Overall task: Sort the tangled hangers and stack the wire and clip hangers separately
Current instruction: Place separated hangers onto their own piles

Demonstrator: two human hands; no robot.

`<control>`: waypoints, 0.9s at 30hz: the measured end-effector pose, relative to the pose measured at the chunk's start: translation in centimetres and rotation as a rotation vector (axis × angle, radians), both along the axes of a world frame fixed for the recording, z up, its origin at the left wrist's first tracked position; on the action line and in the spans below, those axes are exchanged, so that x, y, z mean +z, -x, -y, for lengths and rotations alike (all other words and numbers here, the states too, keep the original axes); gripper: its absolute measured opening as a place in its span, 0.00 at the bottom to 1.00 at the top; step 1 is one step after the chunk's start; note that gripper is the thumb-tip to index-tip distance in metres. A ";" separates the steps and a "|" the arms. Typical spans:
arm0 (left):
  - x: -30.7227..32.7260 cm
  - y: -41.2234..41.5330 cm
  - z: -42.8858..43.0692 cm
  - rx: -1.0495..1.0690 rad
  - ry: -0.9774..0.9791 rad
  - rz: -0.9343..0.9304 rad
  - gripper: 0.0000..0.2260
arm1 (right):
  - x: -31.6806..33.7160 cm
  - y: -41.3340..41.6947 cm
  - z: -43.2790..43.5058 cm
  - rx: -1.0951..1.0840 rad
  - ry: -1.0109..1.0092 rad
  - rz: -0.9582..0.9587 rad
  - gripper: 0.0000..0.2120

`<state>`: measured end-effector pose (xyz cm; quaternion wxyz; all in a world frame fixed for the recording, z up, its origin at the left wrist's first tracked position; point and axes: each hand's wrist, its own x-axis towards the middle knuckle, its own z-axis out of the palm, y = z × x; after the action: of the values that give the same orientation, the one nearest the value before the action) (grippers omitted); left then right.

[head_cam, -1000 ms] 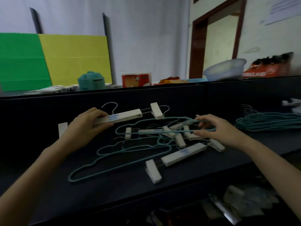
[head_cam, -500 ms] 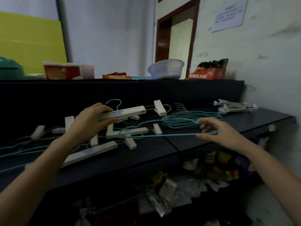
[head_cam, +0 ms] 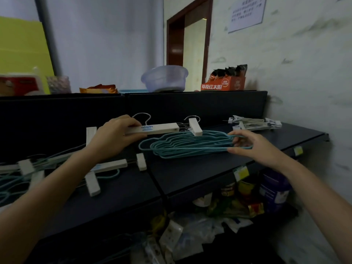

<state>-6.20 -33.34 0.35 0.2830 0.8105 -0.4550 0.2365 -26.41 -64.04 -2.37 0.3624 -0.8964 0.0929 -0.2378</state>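
My left hand (head_cam: 112,137) grips the bar of a white clip hanger (head_cam: 162,129) and holds it above the dark shelf (head_cam: 190,174). My right hand (head_cam: 247,144) pinches a teal wire hanger at the right end of the stack of teal wire hangers (head_cam: 186,144) lying mid-shelf. A stack of white clip hangers (head_cam: 255,123) rests at the shelf's far right. To the left lie more clip hangers (head_cam: 108,166) tangled with teal wire hangers (head_cam: 11,183).
The shelf's back panel rises behind the hangers; on top stand a blue plastic basin (head_cam: 164,78), an orange snack box (head_cam: 223,83) and a red box (head_cam: 19,84). A white wall (head_cam: 304,73) bounds the right. Packets crowd the lower shelf (head_cam: 228,206).
My view has swung right. My right hand carried the teal wire hanger from the tangle over to the wire stack. My left hand kept hold of the clip hanger.
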 end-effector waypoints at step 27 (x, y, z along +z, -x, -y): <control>2.3 -4.5 24.0 0.025 -0.170 0.072 0.14 | -1.3 -9.1 18.7 0.189 0.375 -0.188 0.22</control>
<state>-1.67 -57.31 2.69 0.1937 0.8282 -0.4732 0.2293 -17.32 -82.71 -3.72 0.2001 -0.9709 -0.0040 -0.1313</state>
